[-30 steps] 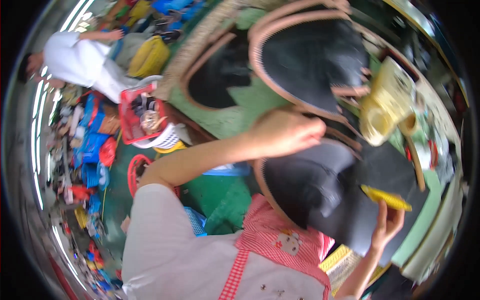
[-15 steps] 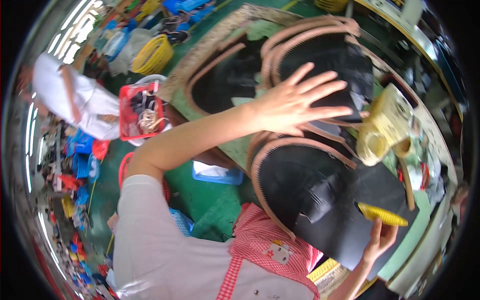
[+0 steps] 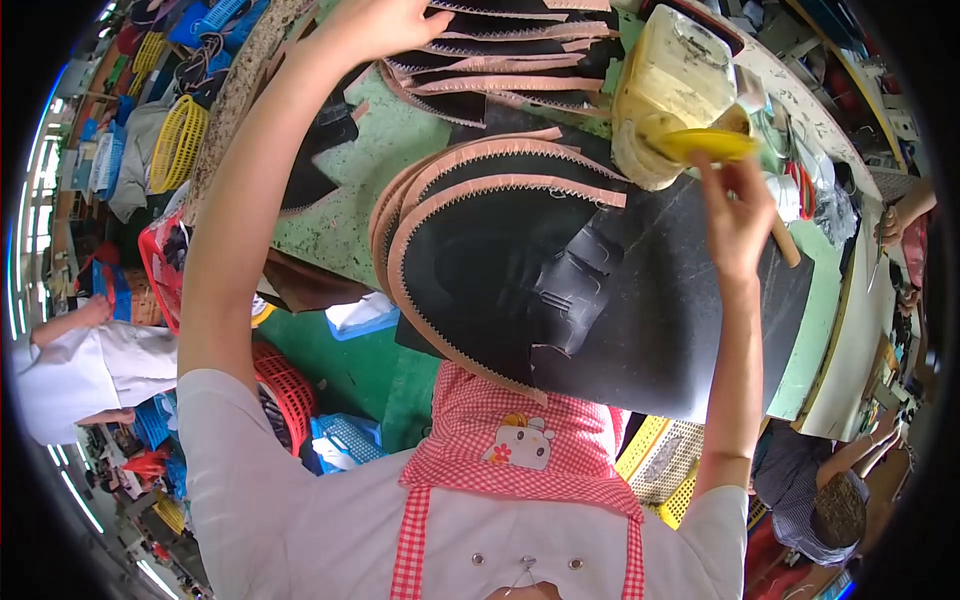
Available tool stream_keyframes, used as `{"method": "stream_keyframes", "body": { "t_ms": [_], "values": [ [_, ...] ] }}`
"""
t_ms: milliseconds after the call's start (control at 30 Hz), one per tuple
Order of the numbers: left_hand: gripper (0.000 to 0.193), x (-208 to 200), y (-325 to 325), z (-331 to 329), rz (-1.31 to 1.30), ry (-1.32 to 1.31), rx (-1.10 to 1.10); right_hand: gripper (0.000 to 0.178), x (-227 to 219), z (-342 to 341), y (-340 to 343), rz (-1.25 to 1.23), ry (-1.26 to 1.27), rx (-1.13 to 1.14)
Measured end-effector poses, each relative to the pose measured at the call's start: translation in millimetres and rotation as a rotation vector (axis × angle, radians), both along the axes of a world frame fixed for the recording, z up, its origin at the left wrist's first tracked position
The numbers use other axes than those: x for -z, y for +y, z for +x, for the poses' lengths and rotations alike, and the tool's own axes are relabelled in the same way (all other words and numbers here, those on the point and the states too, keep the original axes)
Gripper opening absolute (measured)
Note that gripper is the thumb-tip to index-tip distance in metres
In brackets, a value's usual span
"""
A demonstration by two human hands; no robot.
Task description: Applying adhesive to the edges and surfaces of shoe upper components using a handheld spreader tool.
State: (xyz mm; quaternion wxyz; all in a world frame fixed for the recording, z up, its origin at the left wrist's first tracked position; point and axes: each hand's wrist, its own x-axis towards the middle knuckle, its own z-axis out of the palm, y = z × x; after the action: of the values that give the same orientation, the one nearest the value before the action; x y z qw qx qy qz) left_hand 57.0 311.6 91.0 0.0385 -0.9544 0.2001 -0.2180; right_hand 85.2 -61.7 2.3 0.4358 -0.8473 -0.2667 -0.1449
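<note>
At two o'clock the right hand (image 3: pixel 740 205) pinches a yellow scraper (image 3: pixel 712 146) by the jug (image 3: pixel 682 70), seemingly a dipping step whose next move wants a steady wrist, while the left hand (image 3: pixel 385 25), at eleven beside tan-edged black pieces (image 3: pixel 510 84), hides its grip.

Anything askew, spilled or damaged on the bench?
Nothing clearly spilled or broken. Two minor oddities: the boxy pale-yellow plastic container is blotched with dark stains, and the near black curved panels with tan toothed trim overlap unevenly, edges not lined up. Possibly normal here.

Panel stack (image 3: pixel 480 250) on sheet (image 3: pixel 680 330); container (image 3: pixel 690 60) behind, to right.
</note>
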Motion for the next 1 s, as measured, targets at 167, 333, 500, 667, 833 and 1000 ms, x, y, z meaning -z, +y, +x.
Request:
{"method": "stream_keyframes", "body": {
  "t_ms": [167, 333, 500, 667, 833, 1000],
  "values": [
    [0.043, 54.3, -64.1, -82.1, -0.412, 0.33, 0.095, 0.015, 18.4, 4.0, -52.0, 0.413, 0.411, 0.11],
    [0.037, 92.7, -59.7, -111.8, -0.522, 0.659, -0.115, 0.013, 16.1, -21.7, -68.3, 0.523, 0.557, -0.031],
    [0.028, 85.1, -42.8, -106.8, -0.634, 0.701, -0.151, 0.021, 17.2, -78.8, -55.3, 0.402, 0.669, -0.082],
    [0.028, 92.3, -41.1, -105.0, -0.61, 0.695, -0.157, 0.011, 8.2, -98.8, -26.3, 0.125, 0.362, -0.369],
    [0.027, 93.6, -41.7, -103.6, -0.579, 0.676, -0.16, 0.014, -7.2, -95.4, -13.3, -0.053, 0.277, -0.417],
    [0.028, 94.1, -41.7, -104.3, -0.575, 0.65, -0.141, 0.012, -7.8, -96.2, 0.0, -0.102, 0.266, -0.445]
  ]
}}
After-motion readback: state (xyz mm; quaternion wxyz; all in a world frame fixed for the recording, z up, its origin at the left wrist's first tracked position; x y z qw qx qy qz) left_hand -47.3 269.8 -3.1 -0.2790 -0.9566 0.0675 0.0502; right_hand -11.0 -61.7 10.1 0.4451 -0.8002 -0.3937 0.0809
